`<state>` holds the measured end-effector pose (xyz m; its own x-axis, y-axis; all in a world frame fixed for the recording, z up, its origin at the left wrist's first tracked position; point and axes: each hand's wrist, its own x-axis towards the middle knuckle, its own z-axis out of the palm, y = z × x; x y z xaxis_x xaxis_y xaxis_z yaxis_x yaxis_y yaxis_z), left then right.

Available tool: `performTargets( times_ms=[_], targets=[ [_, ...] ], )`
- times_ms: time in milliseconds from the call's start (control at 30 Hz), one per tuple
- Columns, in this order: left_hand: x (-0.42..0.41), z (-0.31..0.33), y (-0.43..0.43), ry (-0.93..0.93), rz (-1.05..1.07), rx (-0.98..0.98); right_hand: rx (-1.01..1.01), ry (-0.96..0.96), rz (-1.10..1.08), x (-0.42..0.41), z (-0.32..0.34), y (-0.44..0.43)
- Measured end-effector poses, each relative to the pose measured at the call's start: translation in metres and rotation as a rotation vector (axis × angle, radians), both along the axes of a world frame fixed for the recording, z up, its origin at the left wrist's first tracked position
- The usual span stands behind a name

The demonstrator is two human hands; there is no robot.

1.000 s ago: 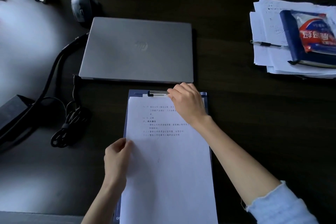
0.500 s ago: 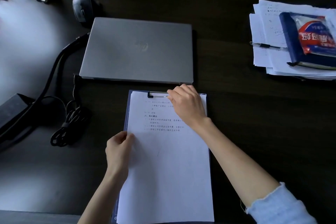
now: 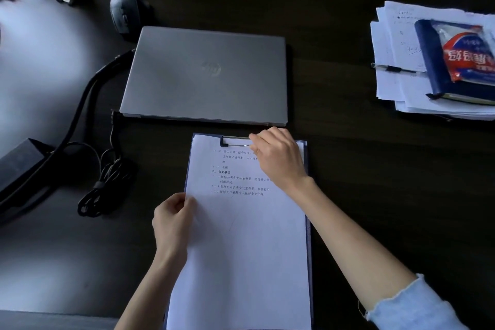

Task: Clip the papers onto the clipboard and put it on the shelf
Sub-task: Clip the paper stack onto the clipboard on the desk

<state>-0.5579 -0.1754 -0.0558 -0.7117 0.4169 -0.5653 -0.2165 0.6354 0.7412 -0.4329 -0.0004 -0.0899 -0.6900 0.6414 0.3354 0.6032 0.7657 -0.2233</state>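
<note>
A blue clipboard (image 3: 309,236) lies on the dark desk in front of me, almost wholly covered by white printed papers (image 3: 249,249). Its metal clip (image 3: 235,141) sits at the top edge, over the top of the sheets. My right hand (image 3: 278,158) rests on the upper right of the papers with its fingers closed on the clip's right part. My left hand (image 3: 174,222) pinches the left edge of the papers about halfway down. No shelf is in view.
A closed grey laptop (image 3: 206,75) lies just beyond the clipboard. A mouse (image 3: 124,12), a power brick and coiled cables (image 3: 101,190) are at the left. At the far right is a paper stack (image 3: 396,83) with a pen, a notebook and a red packet.
The papers have slid up the clipboard until their top edge lies under the clip. My left hand has moved up with them; my right hand stays at the clip.
</note>
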Motion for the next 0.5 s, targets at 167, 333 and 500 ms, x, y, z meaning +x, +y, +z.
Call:
performTargets(
  times_ms=[167, 333, 500],
  targets=[
    [0.002, 0.005, 0.001, -0.009, 0.002, -0.001, -0.014, -0.016, -0.007, 0.0, -0.001, 0.0],
    [0.005, 0.013, 0.003, 0.057, 0.022, 0.045, -0.08, -0.022, -0.05, 0.002, 0.002, -0.001],
    [0.003, 0.015, 0.004, 0.107, 0.001, 0.057, -0.375, 0.035, -0.192, 0.019, 0.023, -0.018]
  ],
)
